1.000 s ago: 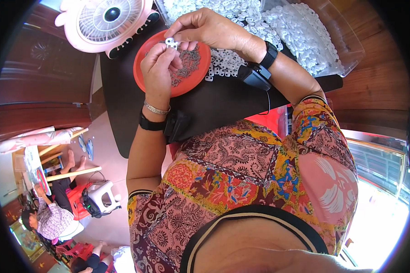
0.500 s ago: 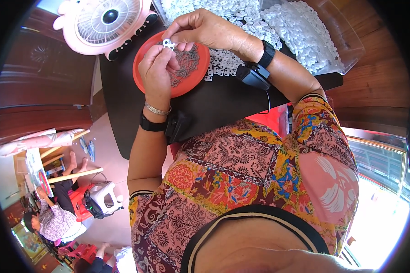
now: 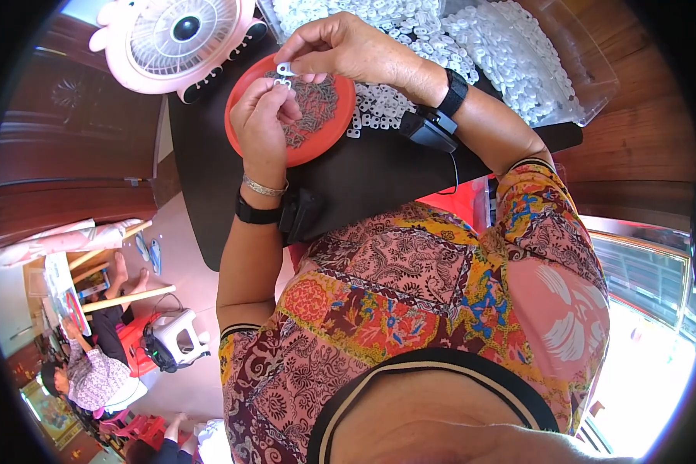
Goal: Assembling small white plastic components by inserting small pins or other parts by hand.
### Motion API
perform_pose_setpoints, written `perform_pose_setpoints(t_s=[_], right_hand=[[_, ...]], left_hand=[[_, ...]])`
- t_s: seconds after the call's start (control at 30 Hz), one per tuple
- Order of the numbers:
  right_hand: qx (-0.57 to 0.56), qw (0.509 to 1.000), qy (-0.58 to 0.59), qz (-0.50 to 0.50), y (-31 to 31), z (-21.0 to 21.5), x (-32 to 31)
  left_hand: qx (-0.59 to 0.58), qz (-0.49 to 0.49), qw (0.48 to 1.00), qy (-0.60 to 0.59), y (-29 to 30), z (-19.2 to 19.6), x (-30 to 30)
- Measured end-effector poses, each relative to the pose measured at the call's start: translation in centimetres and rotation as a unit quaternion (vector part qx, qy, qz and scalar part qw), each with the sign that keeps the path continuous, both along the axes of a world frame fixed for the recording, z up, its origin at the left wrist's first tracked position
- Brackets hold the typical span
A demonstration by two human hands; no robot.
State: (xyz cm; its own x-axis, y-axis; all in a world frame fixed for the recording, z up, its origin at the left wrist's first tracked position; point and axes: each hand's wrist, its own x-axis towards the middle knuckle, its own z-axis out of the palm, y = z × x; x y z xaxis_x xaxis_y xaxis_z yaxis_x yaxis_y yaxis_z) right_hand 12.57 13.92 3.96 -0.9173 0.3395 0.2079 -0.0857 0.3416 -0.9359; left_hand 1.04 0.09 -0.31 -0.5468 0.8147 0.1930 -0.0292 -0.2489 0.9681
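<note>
My left hand (image 3: 263, 116) and my right hand (image 3: 329, 50) meet above a shallow orange-red dish (image 3: 346, 116). Small grey metal pins or screws (image 3: 317, 104) lie in it; their exact kind is too small to tell. Pinched in my right fingertips is a small white plastic piece (image 3: 284, 69) with a dark hole. Just below it, touching or nearly so, my left fingertips grip a second white piece (image 3: 283, 82). Whether the two are joined I cannot tell. Loose white plastic pieces (image 3: 379, 108) are scattered on the black tabletop (image 3: 348, 182) beside the dish.
A pink fan (image 3: 185, 29) stands at the far left of the table. Heaps of white pieces (image 3: 503, 58) fill clear trays (image 3: 595, 89) at the far right. On the lower left, another person (image 3: 93, 379) sits by a small table, near a white-and-black appliance (image 3: 179, 340).
The white pieces at my fingertips have shifted: the upper one now stands up more clearly from the lower one. My left hand has moved slightly left; my right hand stays nearly in place.
</note>
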Motion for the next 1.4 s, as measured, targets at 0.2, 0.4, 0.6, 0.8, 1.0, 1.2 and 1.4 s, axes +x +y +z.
perform_pose_setpoints(t_s=[0.2, 0.4, 0.6, 0.8, 1.0, 1.2, 1.4], right_hand=[[0.000, 1.000, -0.001, -0.017, -0.1, -0.1, -0.2], [-0.019, 0.999, 0.020, -0.018, -0.5, -0.6, -0.3], [-0.002, 1.000, 0.018, -0.002, -0.6, -0.4, -0.1], [0.014, 1.000, 0.019, 0.013, -0.5, -0.6, -0.2], [0.068, 0.996, 0.066, 0.008, -0.7, -0.4, -0.2], [0.115, 0.991, 0.074, 0.008, -0.8, 1.5, 1.0], [0.147, 0.982, 0.116, 0.026, -1.0, 3.6, 1.9]], left_hand=[[0.001, 0.001, 1.000, -0.005, -0.1, 0.1, 0.2], [0.011, 0.015, 1.000, -0.017, 0.0, -0.2, 0.5], [0.009, 0.016, 1.000, -0.008, 0.0, -0.1, 0.5], [0.009, 0.023, 1.000, -0.004, 0.1, -0.4, 0.5], [0.032, 0.007, 0.999, -0.036, 0.1, 0.1, 0.6], [0.060, -0.011, 0.997, -0.041, -0.1, 1.5, 1.5], [0.048, -0.052, 0.997, 0.025, -0.8, 3.8, 1.8]])
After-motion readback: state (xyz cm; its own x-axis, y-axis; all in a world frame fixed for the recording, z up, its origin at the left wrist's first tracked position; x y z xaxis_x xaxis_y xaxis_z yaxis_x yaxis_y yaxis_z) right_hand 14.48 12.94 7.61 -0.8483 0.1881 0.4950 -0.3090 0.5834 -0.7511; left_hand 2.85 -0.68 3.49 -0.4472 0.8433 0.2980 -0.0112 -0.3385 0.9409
